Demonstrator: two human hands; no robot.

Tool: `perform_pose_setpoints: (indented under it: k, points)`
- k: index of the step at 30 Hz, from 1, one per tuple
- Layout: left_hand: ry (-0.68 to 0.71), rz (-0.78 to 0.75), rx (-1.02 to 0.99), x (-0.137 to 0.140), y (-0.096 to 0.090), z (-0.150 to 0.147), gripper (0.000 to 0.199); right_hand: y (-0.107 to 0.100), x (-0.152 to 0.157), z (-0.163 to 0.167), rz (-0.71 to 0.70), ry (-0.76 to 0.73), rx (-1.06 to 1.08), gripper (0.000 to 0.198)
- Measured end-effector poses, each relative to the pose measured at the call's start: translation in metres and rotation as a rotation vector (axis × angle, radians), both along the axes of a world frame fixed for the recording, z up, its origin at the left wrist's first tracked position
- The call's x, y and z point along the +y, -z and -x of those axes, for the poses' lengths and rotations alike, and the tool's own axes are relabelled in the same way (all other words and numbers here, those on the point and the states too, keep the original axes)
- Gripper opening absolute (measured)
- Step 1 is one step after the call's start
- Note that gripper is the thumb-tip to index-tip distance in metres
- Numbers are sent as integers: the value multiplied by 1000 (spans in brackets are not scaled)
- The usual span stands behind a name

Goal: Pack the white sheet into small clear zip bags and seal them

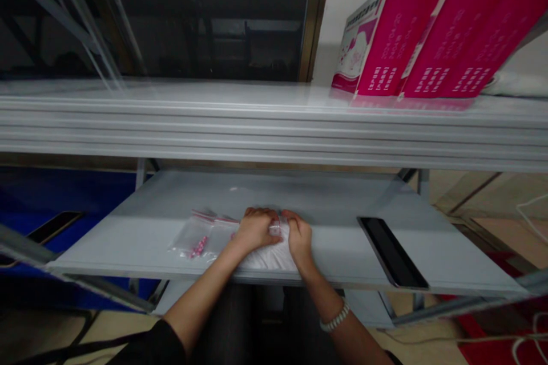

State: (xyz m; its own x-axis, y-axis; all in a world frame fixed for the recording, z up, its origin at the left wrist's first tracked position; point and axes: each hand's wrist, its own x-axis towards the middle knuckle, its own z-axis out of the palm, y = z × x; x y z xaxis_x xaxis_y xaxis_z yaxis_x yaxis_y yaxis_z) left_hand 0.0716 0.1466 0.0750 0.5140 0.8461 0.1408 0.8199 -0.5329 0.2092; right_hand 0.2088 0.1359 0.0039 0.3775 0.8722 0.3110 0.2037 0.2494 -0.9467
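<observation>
Both hands, left hand (256, 228) and right hand (298, 235), grip a small clear bag (275, 228); pink boxes' (432, 31) print stays unreadable.

The white print on the pink boxes (432, 28) is too blurred to read.

Black sleeves (145, 348) (pale beaded bracelet (335, 317))

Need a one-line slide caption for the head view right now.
Left hand and right hand pinch a clear bag on the lower shelf, spare bags alongside.
</observation>
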Motion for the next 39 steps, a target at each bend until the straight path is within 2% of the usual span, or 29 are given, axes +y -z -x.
perform_pose_setpoints:
  k: [10,17,24,32,39]
  points:
    - [28,-43,76,-3,-8,-5,40,-3,-2,1,-7,-3,-51,39]
    - [59,-93,125,-10,-14,-19,42,-6,-2,3,-26,2,-99,40]
    - [47,-114,150,-16,-17,-30,29,-7,-3,5,-45,15,-167,37]
    - [71,-140,196,-16,-25,-33,23,-10,-5,5,-40,11,-207,36]
    - [82,-135,214,-12,-24,-30,29,-10,-5,6,-45,6,-207,36]
